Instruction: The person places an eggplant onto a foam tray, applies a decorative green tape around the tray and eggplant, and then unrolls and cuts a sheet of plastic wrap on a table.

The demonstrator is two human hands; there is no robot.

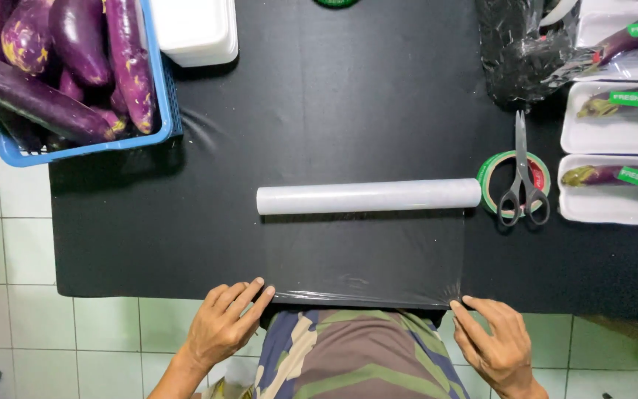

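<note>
wrap roll (pixel 368 196) lies left-right

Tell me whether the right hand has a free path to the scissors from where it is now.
Probably yes. The right hand rests at the near corner of the plastic wrap, and the scissors lie on the tape roll straight ahead, with only bare black table between.

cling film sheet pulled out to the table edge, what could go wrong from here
1. The cling film sheet is pinned only at its two near corners by the left hand and right hand; the near edge already looks wrinkled, so it may bunch or cling to itself.
2. The roll lies loose on the black table, so a pull could roll it toward the person.
3. The scissors lie beyond the roll's right end; reaching for them frees a corner.
</note>
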